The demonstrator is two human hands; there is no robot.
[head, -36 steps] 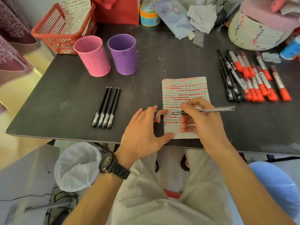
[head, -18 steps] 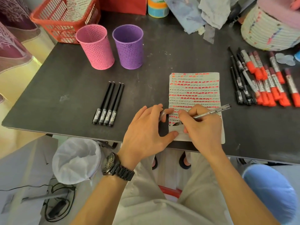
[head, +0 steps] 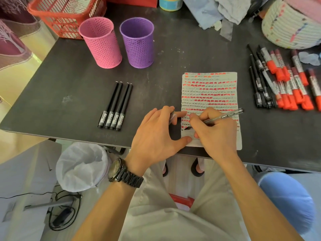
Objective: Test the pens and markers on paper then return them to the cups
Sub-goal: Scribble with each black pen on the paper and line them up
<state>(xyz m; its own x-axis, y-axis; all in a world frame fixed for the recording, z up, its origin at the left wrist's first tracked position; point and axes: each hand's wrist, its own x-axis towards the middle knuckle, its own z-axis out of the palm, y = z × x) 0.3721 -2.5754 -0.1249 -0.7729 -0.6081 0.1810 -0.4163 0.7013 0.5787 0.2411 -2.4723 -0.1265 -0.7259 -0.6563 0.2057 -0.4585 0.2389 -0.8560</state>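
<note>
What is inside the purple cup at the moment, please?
No pen or marker sticks out of the purple cup; only its holed inner wall shows. Its bottom is hidden behind the near wall.

A second ago the right hand (head: 215,131) carried the clear pen (head: 224,117) almost level above the paper (head: 210,91), tip pointing left. Now the pen slants, its back end angled away to the far right. The tip has come down onto the sheet's lower left, under the last red row. The hand has slid nearer the counter's (head: 69,105) front edge, drawing close to the left hand's (head: 154,134) thumb.
</note>
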